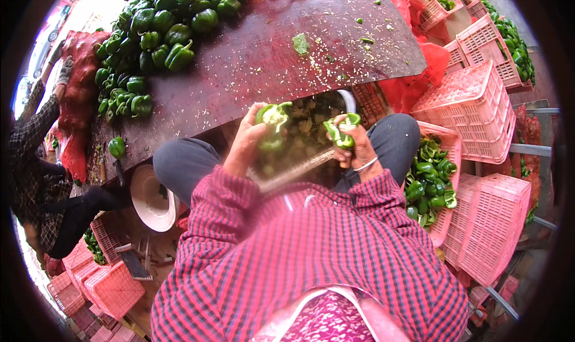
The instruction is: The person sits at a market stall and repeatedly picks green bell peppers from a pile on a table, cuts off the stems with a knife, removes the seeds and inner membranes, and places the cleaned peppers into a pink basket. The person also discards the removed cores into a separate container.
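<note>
My left hand (247, 137) holds a cut green bell pepper (272, 115) whose pale seeded inside faces up. A blurred green patch (271, 142) shows just below it; I cannot tell whether it is another piece. My right hand (359, 145) is shut on a piece of green bell pepper (343, 133), its cut edges showing. The hands are apart, above a container (310, 164) between my knees that holds pepper scraps, partly blurred. Close beyond my right hand is a curved whitish thing (348, 101) that I cannot identify.
Whole green bell peppers (164, 23) are heaped on the seed-strewn table (251, 58). Cut peppers fill a pink crate (442, 225) at my right, beside stacked pink crates (467, 112). A straw hat (150, 198) lies left of my knee. At far left, a person's gloved hand (65, 70) touches a red mesh sack (80, 90).
</note>
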The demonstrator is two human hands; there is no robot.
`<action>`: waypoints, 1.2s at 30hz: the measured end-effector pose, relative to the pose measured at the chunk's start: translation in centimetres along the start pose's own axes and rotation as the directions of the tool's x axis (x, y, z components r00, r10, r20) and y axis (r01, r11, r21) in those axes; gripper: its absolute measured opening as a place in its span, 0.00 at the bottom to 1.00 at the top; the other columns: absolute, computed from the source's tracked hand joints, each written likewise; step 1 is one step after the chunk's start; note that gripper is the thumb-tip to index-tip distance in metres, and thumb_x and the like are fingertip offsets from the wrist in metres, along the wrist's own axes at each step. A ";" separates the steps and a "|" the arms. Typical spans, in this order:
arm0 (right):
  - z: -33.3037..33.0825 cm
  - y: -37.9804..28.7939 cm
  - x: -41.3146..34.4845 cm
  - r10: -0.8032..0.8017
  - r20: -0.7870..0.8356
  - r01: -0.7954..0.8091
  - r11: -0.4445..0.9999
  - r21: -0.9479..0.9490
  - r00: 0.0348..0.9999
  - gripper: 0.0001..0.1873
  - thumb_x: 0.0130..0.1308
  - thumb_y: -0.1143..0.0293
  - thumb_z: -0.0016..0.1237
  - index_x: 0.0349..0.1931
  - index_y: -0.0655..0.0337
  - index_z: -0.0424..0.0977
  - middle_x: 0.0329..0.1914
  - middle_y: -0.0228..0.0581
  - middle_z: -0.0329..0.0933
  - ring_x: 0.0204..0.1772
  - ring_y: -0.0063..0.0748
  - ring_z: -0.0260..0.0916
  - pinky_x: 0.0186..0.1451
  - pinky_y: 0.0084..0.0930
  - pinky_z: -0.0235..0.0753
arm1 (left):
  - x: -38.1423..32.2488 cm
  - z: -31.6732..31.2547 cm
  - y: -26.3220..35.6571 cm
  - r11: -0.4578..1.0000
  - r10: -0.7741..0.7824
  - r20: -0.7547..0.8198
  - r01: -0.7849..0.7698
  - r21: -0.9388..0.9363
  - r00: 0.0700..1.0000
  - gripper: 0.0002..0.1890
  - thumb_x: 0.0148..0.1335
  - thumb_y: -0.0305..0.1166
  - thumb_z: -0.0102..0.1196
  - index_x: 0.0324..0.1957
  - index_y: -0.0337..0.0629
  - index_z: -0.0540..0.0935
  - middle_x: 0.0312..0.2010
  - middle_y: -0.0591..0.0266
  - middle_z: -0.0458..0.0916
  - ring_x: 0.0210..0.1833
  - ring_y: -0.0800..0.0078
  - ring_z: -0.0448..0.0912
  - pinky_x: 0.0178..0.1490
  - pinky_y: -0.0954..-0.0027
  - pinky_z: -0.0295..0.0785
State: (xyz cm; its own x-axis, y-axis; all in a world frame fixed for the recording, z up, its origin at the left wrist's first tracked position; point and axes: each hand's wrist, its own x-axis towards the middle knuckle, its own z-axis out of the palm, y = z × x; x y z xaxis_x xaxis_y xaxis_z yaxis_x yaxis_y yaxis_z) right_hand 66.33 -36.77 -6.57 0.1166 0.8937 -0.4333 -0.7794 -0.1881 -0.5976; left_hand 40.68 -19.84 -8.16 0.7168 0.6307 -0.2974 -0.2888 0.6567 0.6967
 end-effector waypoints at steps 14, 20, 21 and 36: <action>-9.6 -12.7 -19.4 -0.896 -0.171 -0.373 0.008 -0.928 0.409 0.31 0.67 0.57 0.70 0.67 0.57 0.78 0.49 0.42 0.87 0.48 0.29 0.81 0.55 0.32 0.82 | -1.5 5.8 -0.5 0.879 0.107 0.013 -0.101 0.465 0.994 0.26 0.72 0.24 0.65 0.64 0.51 0.67 0.50 0.69 0.81 0.50 0.80 0.80 0.52 0.73 0.78; -3.6 -3.1 -11.6 -0.527 -0.141 0.471 0.829 -0.302 0.838 0.25 0.80 0.56 0.54 0.68 0.64 0.73 0.44 0.38 0.88 0.21 0.09 0.67 0.17 0.11 0.63 | -1.4 11.6 -4.0 0.854 0.097 -0.018 -0.074 0.514 0.995 0.27 0.65 0.20 0.70 0.61 0.44 0.72 0.50 0.67 0.83 0.50 0.81 0.80 0.53 0.73 0.78; -1.8 -1.3 -9.6 -0.360 -0.044 0.340 0.910 -0.238 0.932 0.26 0.81 0.55 0.53 0.69 0.63 0.71 0.42 0.35 0.86 0.20 0.10 0.66 0.18 0.12 0.63 | -1.5 12.6 -4.3 0.768 0.163 0.010 -0.134 0.627 0.987 0.27 0.64 0.20 0.70 0.62 0.43 0.72 0.49 0.67 0.84 0.50 0.81 0.81 0.52 0.72 0.78; 3.0 4.6 -5.5 -0.208 -0.194 0.184 0.974 -0.134 0.959 0.15 0.74 0.67 0.52 0.57 0.63 0.75 0.41 0.34 0.81 0.39 0.22 0.80 0.40 0.19 0.79 | -0.7 10.7 -7.1 0.581 0.267 -0.044 -0.125 0.804 0.963 0.09 0.76 0.33 0.50 0.51 0.38 0.73 0.36 0.56 0.82 0.39 0.70 0.82 0.44 0.66 0.77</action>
State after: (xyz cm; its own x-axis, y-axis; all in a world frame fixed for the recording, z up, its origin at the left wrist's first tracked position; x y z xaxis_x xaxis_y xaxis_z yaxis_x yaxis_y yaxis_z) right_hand 60.24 -41.31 -4.89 0.3934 0.8166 -0.4223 -0.6549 -0.0734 -0.7521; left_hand 48.96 -29.36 -5.90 0.5856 0.8003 -0.1290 0.2533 -0.0295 0.9669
